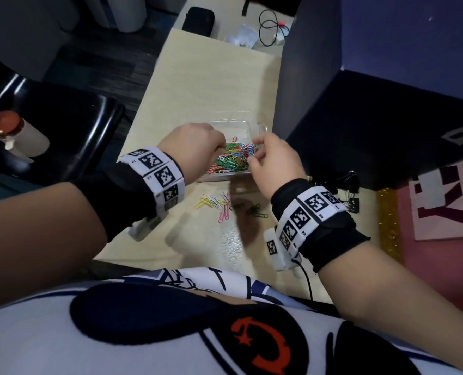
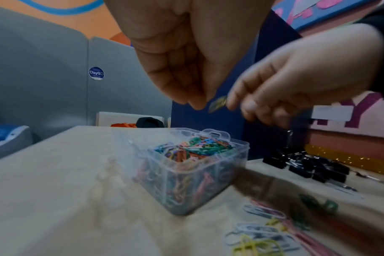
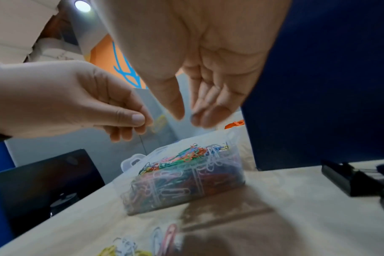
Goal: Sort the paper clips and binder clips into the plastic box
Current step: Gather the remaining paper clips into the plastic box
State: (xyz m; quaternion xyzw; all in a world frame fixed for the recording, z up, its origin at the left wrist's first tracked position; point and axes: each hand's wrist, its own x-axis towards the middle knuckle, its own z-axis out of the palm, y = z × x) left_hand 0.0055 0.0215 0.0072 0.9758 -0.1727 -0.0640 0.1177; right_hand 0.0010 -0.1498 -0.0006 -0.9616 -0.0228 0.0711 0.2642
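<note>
both hands hover over the plastic box (image 1: 233, 125) at mid-frame on the counter (image 1: 206, 85), already heaped with coloured paper clips. the left hand (image 1: 195, 150) pinches a yellow clip (image 3: 158, 123) between thumb and forefinger. the right hand (image 1: 275, 161) has its fingers loosely curved, a small blurred clip (image 2: 217, 104) at their tips; whether it is gripped cannot be told. the step looks like dropping clips in. next, the loose clips (image 1: 225, 205) below the box and the binder clips (image 1: 347, 185) at right need gathering.
</note>
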